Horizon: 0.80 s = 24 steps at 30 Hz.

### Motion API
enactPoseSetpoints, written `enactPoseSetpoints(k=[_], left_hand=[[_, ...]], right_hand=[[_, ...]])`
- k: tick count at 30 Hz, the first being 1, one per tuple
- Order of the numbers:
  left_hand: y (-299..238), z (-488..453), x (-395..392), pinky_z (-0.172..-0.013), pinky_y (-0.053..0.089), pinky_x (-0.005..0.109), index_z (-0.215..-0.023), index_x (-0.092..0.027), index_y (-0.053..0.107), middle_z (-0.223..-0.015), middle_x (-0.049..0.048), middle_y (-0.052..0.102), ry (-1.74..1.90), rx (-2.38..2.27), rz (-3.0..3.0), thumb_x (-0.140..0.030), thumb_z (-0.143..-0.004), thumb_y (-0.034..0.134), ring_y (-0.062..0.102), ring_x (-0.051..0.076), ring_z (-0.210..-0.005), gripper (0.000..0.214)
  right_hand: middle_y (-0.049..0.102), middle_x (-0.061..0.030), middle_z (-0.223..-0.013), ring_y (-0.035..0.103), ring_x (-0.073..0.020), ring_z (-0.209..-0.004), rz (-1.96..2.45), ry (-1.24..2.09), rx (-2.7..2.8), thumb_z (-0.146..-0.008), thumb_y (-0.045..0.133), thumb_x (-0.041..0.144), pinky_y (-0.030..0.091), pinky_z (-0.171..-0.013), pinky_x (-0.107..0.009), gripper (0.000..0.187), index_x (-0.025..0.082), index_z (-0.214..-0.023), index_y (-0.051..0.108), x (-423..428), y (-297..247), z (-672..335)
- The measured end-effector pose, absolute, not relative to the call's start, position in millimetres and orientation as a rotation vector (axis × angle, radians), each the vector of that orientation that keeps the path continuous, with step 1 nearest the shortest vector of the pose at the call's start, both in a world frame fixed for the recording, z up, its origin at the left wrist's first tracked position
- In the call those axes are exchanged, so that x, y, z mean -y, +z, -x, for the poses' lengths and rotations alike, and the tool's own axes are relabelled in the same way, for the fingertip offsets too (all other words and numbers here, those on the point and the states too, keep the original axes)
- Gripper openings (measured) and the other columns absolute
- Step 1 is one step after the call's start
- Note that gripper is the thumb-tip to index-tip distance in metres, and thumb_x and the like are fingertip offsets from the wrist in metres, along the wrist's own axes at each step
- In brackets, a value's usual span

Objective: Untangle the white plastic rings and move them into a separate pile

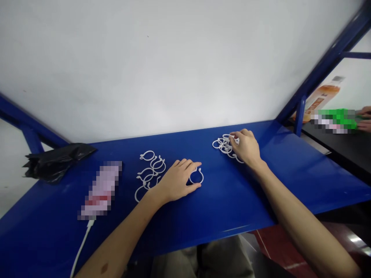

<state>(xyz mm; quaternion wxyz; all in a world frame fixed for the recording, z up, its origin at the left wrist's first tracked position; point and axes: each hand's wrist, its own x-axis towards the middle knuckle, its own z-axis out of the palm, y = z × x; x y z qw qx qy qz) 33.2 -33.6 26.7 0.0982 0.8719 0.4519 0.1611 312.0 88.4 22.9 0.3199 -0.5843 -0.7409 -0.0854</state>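
Observation:
My left hand (pixel 177 180) rests on the blue shelf (pixel 232 204), thumb and forefinger closed round a white plastic ring (pixel 196 176). Left of that hand lie several more white rings (pixel 150 170), spread out side by side. My right hand (pixel 245 147) reaches to a small heap of white rings (pixel 224 145) further back, its fingertips pinching one ring at the heap's right side.
A blurred pink-white flat object (pixel 101 190) with a white cable (pixel 82 243) lies at the left. A crumpled black bag (pixel 55 160) sits at the far left. A white wall stands behind. At the far right another person's hands (pixel 364 117) rest by a bottle (pixel 320 98).

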Motion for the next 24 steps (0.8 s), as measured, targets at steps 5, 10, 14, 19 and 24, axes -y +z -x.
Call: enactPoseSetpoints(k=[5, 10, 14, 19, 24], left_hand=[[19.4, -37.2, 29.2, -0.091, 0.046, 0.042, -0.134, -0.019, 0.046, -0.112, 0.0074, 0.064, 0.796, -1.513, -2.624, -0.037, -0.088, 0.069, 0.06, 0.025, -0.102, 0.054], [15.8, -41.4, 29.2, -0.088, 0.048, 0.043, -0.131, -0.018, 0.048, -0.108, 0.0084, 0.063, 1.008, -1.521, -2.618, -0.035, -0.086, 0.071, 0.06, 0.026, -0.099, 0.053], [16.2, -45.9, 31.8, -0.087, 0.05, 0.039, -0.126, -0.02, 0.053, -0.106, 0.0065, 0.063, 1.099, -1.357, -2.36, -0.034, -0.089, 0.067, 0.061, 0.021, -0.094, 0.042], [22.5, -47.5, 31.7, -0.078, 0.051, 0.029, -0.104, -0.023, 0.063, -0.093, 0.0009, 0.067, 1.15, -1.25, -1.886, -0.034, -0.096, 0.058, 0.063, 0.014, -0.081, 0.015], [25.0, -46.2, 28.5, -0.07, 0.049, 0.028, -0.09, -0.021, 0.061, -0.085, -0.0007, 0.066, 1.15, -1.343, -1.719, -0.035, -0.092, 0.062, 0.061, 0.013, -0.073, 0.014]], right_hand=[[0.068, -0.0078, -0.087, 0.06, -0.0219, -0.08, 1.167, 0.098, 2.056, -0.097, 0.055, 0.036, 0.049, -0.079, -0.038, 0.026, 0.018, -0.103, 0.073, -56.0, 42.6, -284.4], [0.071, -0.0025, -0.086, 0.062, -0.0146, -0.07, 0.846, 0.691, 2.328, -0.096, 0.06, 0.037, 0.047, -0.068, -0.028, 0.022, 0.019, -0.106, 0.07, -22.1, 37.2, -248.9], [0.07, -0.0026, -0.082, 0.062, -0.0136, -0.068, 0.804, 0.777, 2.319, -0.1, 0.051, 0.028, 0.046, -0.066, -0.026, 0.021, 0.017, -0.095, 0.069, -17.7, 26.9, -240.5], [0.07, -0.0045, -0.085, 0.063, -0.0148, -0.073, 0.671, 0.763, 2.364, -0.102, 0.047, 0.028, 0.049, -0.071, -0.027, 0.027, 0.019, -0.094, 0.071, -20.9, 28.0, -244.7], [0.071, -0.0089, -0.101, 0.067, -0.0198, -0.09, 0.731, 0.608, 2.363, -0.103, 0.047, 0.035, 0.053, -0.082, -0.034, 0.03, 0.021, -0.114, 0.071, -19.2, 29.6, -245.4]])
